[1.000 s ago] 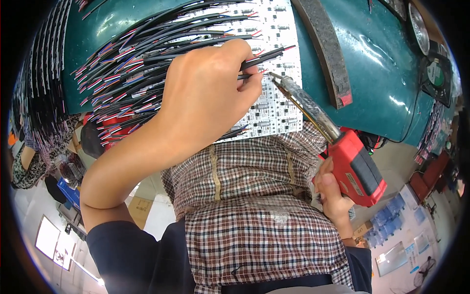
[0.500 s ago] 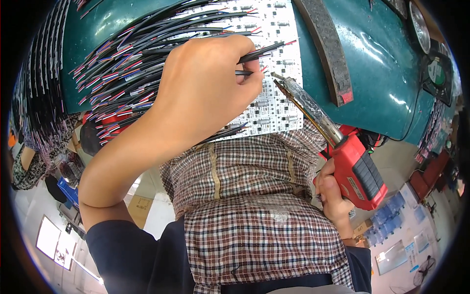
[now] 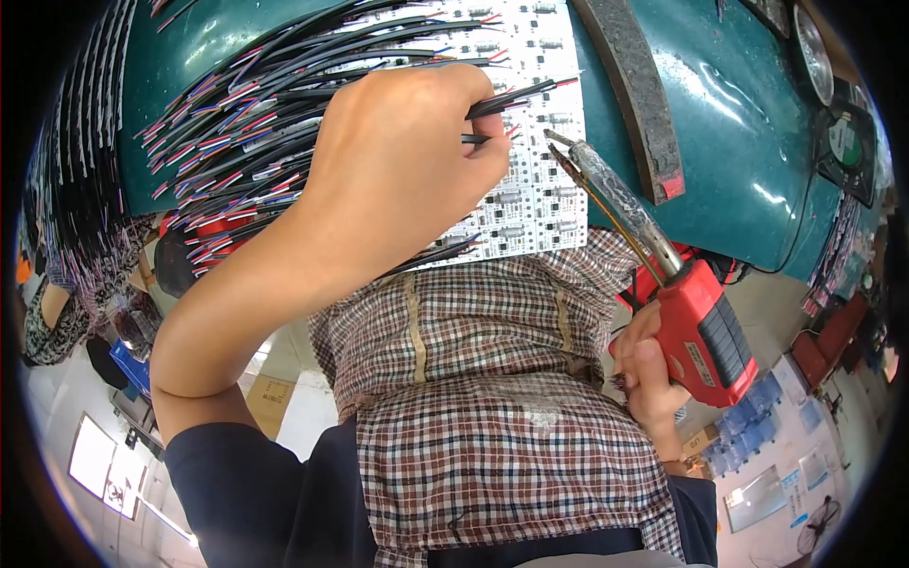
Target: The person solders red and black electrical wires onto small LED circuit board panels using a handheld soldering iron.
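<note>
The soldering iron [image 3: 674, 263] has a smooth red plastic casing [image 3: 699, 327] and a blotchy metal barrel [image 3: 614, 189]. The black cables [image 3: 284, 71] wear plastic-looking sheaths. The white circuit board [image 3: 575, 170] looks smooth, the green desk [image 3: 729, 151] glossy, the dark bar [image 3: 636, 104] rough and matt, the checked apron [image 3: 502, 454] woven cloth.

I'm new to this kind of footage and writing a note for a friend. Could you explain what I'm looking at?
There is no robot here, just a person's bare hands. The view comes from a wide camera worn on the head, looking down, so straight edges bend near the rim. Below is the person's checked apron.

The left hand pinches a few black cables. The right hand grips a red-handled soldering tool, its tip over a white circuit board.

More cables lie across the board's left side and onto the green table. A dark bar lies right of the board.
</note>
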Demonstrator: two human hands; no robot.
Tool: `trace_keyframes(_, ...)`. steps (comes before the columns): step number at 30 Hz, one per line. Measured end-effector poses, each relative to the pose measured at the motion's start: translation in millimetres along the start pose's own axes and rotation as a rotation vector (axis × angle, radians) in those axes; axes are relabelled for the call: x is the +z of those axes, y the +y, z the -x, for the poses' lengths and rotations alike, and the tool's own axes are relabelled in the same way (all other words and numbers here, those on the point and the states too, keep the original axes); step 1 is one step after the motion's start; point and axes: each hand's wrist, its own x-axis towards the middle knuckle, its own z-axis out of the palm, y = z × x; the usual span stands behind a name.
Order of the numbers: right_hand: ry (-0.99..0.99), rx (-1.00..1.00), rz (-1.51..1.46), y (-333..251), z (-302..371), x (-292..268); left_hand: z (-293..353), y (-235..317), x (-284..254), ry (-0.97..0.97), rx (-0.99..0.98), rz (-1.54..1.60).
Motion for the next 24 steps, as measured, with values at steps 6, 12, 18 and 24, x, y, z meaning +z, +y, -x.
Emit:
trace_keyframes(6, -0.021, 0.044, -0.109, -3.9, -3.1, 0.6, 1.1, -1.2, -0.6, -0.011, 0.0, 0.024)
trace_keyframes(12, -0.018, 0.0, -0.156, 0.6, -3.2, -4.0, -6.6, 2.4, -21.5, -0.269, -0.18, 0.203)
trace_keyframes(18, 0.086, -0.019, -0.208, 4.8, -2.1, -2.2, -2.7, 10.1, -42.5, 0.035, -0.163, 0.342)
trace_keyframes(24, 0.127, -0.08, -0.268, 9.2, -4.3, -3.8, -18.5, 6.3, -102.2, 0.691, 0.288, 0.739)
